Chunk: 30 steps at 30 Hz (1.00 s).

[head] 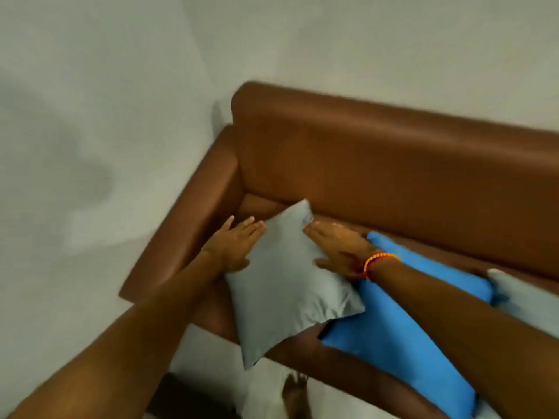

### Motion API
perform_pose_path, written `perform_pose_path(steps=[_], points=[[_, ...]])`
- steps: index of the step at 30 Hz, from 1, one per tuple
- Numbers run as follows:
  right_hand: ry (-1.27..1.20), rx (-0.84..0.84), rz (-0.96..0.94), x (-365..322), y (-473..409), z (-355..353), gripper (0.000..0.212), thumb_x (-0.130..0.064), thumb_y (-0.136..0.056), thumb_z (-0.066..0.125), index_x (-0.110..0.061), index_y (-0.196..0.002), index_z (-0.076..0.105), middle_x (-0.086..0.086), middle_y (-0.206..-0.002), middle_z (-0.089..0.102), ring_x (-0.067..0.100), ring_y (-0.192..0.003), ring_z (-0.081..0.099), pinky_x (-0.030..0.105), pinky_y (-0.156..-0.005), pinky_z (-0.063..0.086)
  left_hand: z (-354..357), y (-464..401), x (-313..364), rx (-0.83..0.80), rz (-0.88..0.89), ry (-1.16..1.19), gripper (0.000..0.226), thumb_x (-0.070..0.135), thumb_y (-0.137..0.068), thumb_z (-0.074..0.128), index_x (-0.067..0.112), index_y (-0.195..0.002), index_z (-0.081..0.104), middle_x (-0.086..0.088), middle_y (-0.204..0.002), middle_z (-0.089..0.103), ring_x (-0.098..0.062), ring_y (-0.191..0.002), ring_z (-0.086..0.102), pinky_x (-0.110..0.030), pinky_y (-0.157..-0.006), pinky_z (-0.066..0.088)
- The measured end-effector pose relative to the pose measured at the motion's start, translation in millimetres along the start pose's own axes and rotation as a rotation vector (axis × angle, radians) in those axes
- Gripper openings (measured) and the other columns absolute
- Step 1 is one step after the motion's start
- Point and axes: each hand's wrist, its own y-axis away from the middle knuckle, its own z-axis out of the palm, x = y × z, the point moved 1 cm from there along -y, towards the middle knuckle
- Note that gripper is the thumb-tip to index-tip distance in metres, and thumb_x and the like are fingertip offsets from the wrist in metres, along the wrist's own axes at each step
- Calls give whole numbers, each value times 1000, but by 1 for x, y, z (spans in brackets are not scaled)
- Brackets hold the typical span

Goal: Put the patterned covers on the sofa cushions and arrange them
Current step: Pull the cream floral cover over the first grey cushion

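Brown leather covers the sofa [378,164], which runs from the middle of the frame to the right edge against a pale wall [106,86]. A grey cushion [287,285] sits tilted on the seat near the left armrest, one corner pointing up toward the backrest and the lowest corner hanging past the front edge of the seat. The left hand [234,246] lies flat and open against its left edge, fingers stretched out, and the right hand [338,249], with an orange band [379,261] at the wrist, presses open-palmed on its right edge; neither hand is clenched, both seem to be steadying or nudging the cushion rather than gripping it. Just right of it, partly under the right forearm, lies a blue cushion [402,337], touching the grey one, and at the right edge of the frame a corner of another grey cushion [520,294] peeks in. As a judgement, the task looks to be in its arranging stage: the cushions appear covered in smooth fabric and are already on the seat, though the covers seen are plain, not patterned, so I cannot tell whether the patterned ones are on yet. What seems left is propping the cushions upright against the backrest and spacing them. No brand, label or writing is readable anywhere; the picture is blurred.
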Motion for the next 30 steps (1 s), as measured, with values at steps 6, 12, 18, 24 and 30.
perform_pose_path(steps=[6,12,18,24,30], points=[[192,-11,-160,-69,-45,199,78,-44,-100,49,-13,-168,25,14,-177,17,25,-164,20,53,-131,27,200,19,-3,48,117,-125,84,19,-107,48,20,-165,-12,-3,-178,-2,-27,-165,1,-59,-131,15],[526,449,-49,-72,-59,282,51,-9,-109,39,-5,-159,45,20,-164,47,37,-150,49,59,-113,51,266,-9,22,401,5,-112,88,27,-94,71,9,-166,25,-12,-173,29,-32,-160,27,-67,-121,33],[248,382,-126,-41,-56,246,100,-14,-80,62,-6,-169,16,16,-176,23,35,-163,24,59,-130,24,233,-25,10,493,15,153,69,28,-93,69,12,-156,48,-11,-160,52,-29,-151,47,-75,-120,27],[-213,470,2,42,-44,149,138,-87,-69,70,-25,-171,1,-1,-179,12,15,-167,9,37,-135,4,108,-54,-29,540,-54,764,74,50,-82,54,3,-138,63,-17,-130,72,-38,-126,65,-66,-125,25],[-599,614,386,105,-82,54,89,-63,-64,89,-28,-140,60,-1,-129,76,26,-126,69,41,-101,57,19,-116,-38,484,-10,949,111,84,-68,68,35,-160,29,2,-145,50,-22,-136,44,-50,-115,40]])
